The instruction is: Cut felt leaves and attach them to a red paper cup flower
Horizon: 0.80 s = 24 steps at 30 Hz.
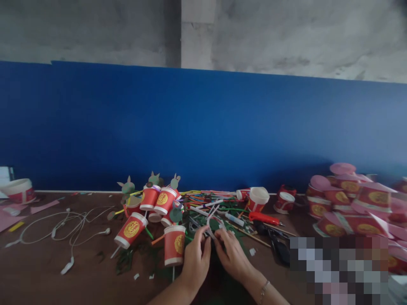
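Note:
My left hand (197,253) and my right hand (232,254) are close together at the table's front middle. Between their fingertips they pinch a thin white strip (209,221) that rises in a bent loop; its exact kind is hard to make out. Just left of my left hand, a red paper cup (174,245) stands upside down on a thin stick, with a grey-green animal head cutout (176,214) near it. Behind my fingers lies a heap of coloured sticks or tubes (203,197). A white glue tube (234,219) sits beyond my right hand.
More red cups (131,230) with animal cutouts cluster at left, beside white earphones (70,228). To the right are a red-handled tool (263,217), black scissors (280,248) and a pile of red cups with pink paper (359,203). A blue panel (203,127) closes off the back.

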### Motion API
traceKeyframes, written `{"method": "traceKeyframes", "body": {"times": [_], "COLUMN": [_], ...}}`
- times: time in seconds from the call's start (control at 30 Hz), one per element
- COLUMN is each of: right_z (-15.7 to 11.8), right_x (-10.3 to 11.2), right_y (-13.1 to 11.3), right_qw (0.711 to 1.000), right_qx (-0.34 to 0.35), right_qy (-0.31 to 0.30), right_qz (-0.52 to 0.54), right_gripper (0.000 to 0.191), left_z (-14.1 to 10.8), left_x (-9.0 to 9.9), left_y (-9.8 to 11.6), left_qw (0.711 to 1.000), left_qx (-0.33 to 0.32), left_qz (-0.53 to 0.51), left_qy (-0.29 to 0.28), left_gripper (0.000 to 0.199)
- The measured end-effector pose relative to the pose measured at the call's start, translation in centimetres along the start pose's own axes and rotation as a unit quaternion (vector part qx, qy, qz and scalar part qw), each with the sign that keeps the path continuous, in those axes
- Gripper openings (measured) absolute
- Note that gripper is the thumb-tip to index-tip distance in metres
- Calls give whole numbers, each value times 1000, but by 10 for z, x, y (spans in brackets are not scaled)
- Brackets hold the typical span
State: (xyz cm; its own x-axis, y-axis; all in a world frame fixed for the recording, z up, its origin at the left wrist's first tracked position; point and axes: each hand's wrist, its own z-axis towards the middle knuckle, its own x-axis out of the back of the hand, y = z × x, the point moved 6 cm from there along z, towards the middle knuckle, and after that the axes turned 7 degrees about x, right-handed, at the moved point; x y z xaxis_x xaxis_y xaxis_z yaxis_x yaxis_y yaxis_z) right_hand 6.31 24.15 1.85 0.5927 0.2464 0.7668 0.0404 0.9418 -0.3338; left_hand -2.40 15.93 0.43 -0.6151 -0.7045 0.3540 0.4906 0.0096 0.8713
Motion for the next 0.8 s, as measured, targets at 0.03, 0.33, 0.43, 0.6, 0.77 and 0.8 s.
{"method": "traceKeyframes", "body": {"times": [0.03, 0.33, 0.43, 0.6, 0.77, 0.8], "right_z": [0, 0, 2, 3, 2, 2], "right_x": [0, 2, 4, 7, 8, 8], "right_y": [0, 1, 3, 3, -1, 0], "right_qw": [1000, 1000, 1000, 1000, 1000, 1000], "right_qx": [-2, -11, -22, -23, -12, -17], "right_qy": [1, -6, 5, 11, 5, 7], "right_qz": [0, -2, -7, -3, -9, -13], "right_gripper": [11, 11, 15, 19, 19, 19], "left_z": [0, 5, 5, 4, 4, 4], "left_x": [1, 1, 3, 5, 2, 2], "left_y": [0, -6, -6, -6, -3, -2], "left_qw": [1000, 997, 997, 996, 997, 997], "left_qx": [10, 42, 38, 51, 49, 44], "left_qz": [-2, -62, -57, -66, -60, -62], "left_qy": [4, 24, 37, 41, 20, 17], "left_gripper": [26, 11, 14, 18, 18, 18]}}
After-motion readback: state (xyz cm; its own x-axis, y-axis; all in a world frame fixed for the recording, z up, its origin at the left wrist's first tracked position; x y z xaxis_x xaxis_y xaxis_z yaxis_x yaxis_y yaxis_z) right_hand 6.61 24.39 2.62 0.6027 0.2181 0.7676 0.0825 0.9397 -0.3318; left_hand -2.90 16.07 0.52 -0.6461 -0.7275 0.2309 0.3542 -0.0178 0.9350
